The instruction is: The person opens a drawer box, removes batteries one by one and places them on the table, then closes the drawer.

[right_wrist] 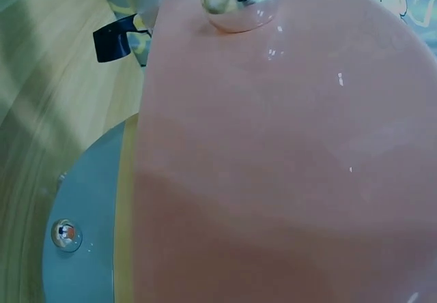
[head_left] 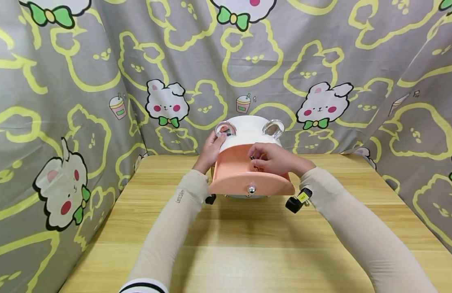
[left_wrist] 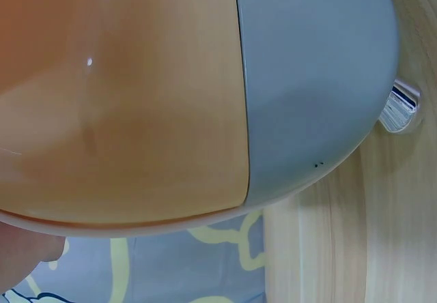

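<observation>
A small storage box with a white rounded top point(head_left: 249, 127) and two chrome ring ears stands on the table. Its orange upper drawer point(head_left: 229, 185) is pulled out, with a chrome knob point(right_wrist: 239, 6) on the front. The grey-blue lower part point(left_wrist: 314, 78) lies beneath it. My left hand point(head_left: 210, 151) rests against the box's left side, by the left ring ear point(head_left: 226, 128). Above the drawer, my right hand point(head_left: 275, 158) has bent fingers pinching a small dark shiny object point(head_left: 252, 158). What that object is cannot be made out. The drawer's floor is partly hidden.
The wooden table point(head_left: 248, 248) extends toward me and to both sides. A grey patterned curtain point(head_left: 207, 101) hangs close behind the box and along both sides. A black wrist device point(head_left: 298, 200) hangs beneath the right forearm. Short chrome feet point(left_wrist: 401, 106) support the box.
</observation>
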The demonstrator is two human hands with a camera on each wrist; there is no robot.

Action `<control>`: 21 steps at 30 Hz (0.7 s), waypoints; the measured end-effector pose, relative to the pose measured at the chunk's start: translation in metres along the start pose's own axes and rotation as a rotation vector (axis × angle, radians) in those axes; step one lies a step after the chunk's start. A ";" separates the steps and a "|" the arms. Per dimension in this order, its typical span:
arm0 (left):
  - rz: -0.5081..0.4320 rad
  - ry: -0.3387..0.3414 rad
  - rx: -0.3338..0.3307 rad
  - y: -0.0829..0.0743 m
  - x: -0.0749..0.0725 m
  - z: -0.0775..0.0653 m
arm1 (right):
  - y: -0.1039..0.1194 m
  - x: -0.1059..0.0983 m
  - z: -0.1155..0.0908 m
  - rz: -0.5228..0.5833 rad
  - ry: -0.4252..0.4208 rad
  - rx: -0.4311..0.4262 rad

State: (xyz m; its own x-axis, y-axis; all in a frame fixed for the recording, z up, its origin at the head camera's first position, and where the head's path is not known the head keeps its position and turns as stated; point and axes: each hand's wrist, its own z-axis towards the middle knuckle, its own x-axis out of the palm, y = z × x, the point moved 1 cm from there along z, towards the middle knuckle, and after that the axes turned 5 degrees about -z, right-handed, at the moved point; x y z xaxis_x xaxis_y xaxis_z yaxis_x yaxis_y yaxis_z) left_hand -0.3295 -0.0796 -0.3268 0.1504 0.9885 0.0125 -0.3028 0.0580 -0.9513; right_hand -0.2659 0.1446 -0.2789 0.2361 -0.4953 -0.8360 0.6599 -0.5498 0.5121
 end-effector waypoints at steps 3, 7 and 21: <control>0.001 0.000 -0.002 0.000 0.000 0.000 | 0.001 -0.001 -0.001 0.039 -0.030 0.003; 0.003 -0.002 -0.004 0.000 0.000 0.000 | 0.000 -0.002 -0.002 0.061 -0.055 -0.010; 0.013 0.001 -0.006 0.000 0.000 0.000 | -0.004 -0.007 -0.005 0.143 -0.097 0.006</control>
State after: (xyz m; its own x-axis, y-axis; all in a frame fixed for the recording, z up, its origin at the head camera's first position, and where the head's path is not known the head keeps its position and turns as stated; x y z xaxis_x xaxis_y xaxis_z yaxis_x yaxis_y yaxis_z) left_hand -0.3295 -0.0799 -0.3271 0.1477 0.9890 -0.0004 -0.2994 0.0443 -0.9531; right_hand -0.2667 0.1532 -0.2759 0.2573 -0.6314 -0.7315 0.6199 -0.4729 0.6262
